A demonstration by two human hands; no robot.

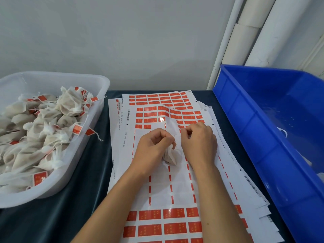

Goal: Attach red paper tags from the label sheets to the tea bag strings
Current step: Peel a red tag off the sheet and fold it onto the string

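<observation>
Dark cloth covers the worktop (84,172) against a pale grey wall; white pipes stand at 1 o'clock. Label sheets (163,188) lie fanned in a stack at centre; the top sheet has a stripped middle band, with red tags (173,213) left at its near end and more at its far end. White tub (98,120) at 9 o'clock holds tagged tea bags (43,130); blue crate (263,137) at 3 o'clock looks nearly bare, its near-right corner out of view.

Both hands meet over the stripped band; one tea bag (169,156) sits between them on the sheet. Left hand (152,148): fingers curled, grip pinched at the bag's gathered neck. Right hand (199,142): fingers curled inward at the bag's top, apparently pinching the string or a tag; what exactly is hidden behind the knuckles.

Judgement: tag being fixed on the string, one bag among many. To do it well: keep the string taut with the left pinch; lay it across the tag's sticky middle; fold the halves squarely so edges match; press firm along the fold; keep adhesive off the mesh.
</observation>
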